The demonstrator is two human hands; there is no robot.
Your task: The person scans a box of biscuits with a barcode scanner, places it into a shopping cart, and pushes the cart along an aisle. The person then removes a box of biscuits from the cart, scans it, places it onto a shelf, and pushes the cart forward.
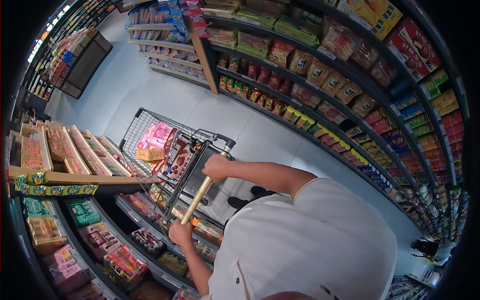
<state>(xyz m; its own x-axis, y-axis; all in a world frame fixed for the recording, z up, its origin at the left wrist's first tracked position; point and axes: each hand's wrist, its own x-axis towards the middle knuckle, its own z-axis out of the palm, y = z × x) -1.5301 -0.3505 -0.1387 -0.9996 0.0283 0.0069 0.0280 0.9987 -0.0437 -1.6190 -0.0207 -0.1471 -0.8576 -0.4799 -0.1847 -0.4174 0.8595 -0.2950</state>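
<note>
A wire shopping cart (131,131) stands in front of me, tilted in the view. My left hand (181,233) is wrapped round the lower end of its yellow handlebar (198,199). Near the bar's other end, my right hand (216,168) is closed on it as well. Inside the basket lie a pink package (156,135), a yellowish-brown packet (150,154) and a dark brown snack package (176,159). The fingertips of both hands are partly hidden behind the bar.
Long shelves (300,80) of packaged snacks run along the right. Bins (95,212) of packets stand close on the left, beside the cart. Grey tiled floor (165,95) stretches ahead to another display stand (80,65). A striped-packet shelf (165,42) is at the top.
</note>
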